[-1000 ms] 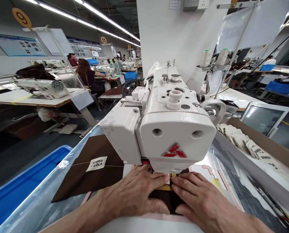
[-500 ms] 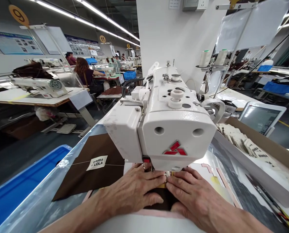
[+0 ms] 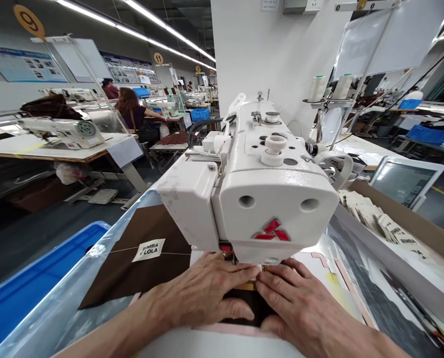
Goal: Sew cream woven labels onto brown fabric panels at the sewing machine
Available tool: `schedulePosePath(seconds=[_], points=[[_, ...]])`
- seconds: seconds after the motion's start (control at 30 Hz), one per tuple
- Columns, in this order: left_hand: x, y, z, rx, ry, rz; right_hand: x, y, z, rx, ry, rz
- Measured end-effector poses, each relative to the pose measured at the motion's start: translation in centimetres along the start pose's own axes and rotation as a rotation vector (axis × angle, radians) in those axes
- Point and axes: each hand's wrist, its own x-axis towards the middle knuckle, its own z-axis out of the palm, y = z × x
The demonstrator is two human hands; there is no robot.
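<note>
My left hand (image 3: 214, 288) lies flat under the head of a white sewing machine (image 3: 277, 214), fingers stretched out to the right. Opposite it, my right hand (image 3: 296, 298) lies flat too, its fingertips close to those of the left. Both press on dark brown fabric (image 3: 244, 301), part of which shows between the thumbs. A yellow strip (image 3: 247, 286) shows between the hands; the fingertips and machine head hide most of what is there. Left of the machine, a brown fabric piece (image 3: 121, 278) bears a white label (image 3: 149, 250) lettered "BIMBA Y LOLA", with a thin thread line across it.
On the right stands a long box (image 3: 423, 214) with many white labels (image 3: 388, 226). Scissors or similar slim tools (image 3: 412, 303) lie near it. A screen (image 3: 404, 181) and thread cones (image 3: 317, 88) are behind. At left is a blue bin (image 3: 46, 283); a person (image 3: 128, 112) sits farther back.
The hands stay nearly in place, with the left fingertips slightly farther right, at the right fingertips. The view has shifted slightly. The labelled brown piece has not moved.
</note>
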Motion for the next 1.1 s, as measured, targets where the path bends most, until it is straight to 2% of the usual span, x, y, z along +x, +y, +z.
schedulePosePath(seconds=[0.13,0.3,0.5,0.57,0.7,0.83,0.9,1.1], points=[[0.7,0.2,0.0,-0.014,-0.012,0.027,0.1,0.1,0.0,0.013,0.012,-0.039],[0.6,0.0,0.3,0.012,-0.012,0.022,-0.1,0.1,0.3,0.068,0.01,0.024],[-0.6,-0.8,0.7,0.06,0.081,0.149,-1.0,0.0,1.7,0.076,0.081,0.032],[-0.9,-0.9,0.8,0.082,0.099,0.154,-1.0,0.0,1.9,0.071,0.11,0.037],[-1.0,-0.8,1.0,0.1,0.114,0.138,-0.7,0.1,0.9,0.054,0.101,0.024],[-1.0,-0.8,1.2,0.117,0.072,0.118,-0.8,0.2,-1.1,-0.045,0.005,-0.038],[-1.0,-0.8,1.3,0.13,0.075,0.097,-1.0,0.3,-1.7,-0.084,0.0,-0.041],[-1.0,-0.8,1.2,0.109,0.105,0.104,-0.7,0.4,-1.1,-0.081,0.026,-0.08]])
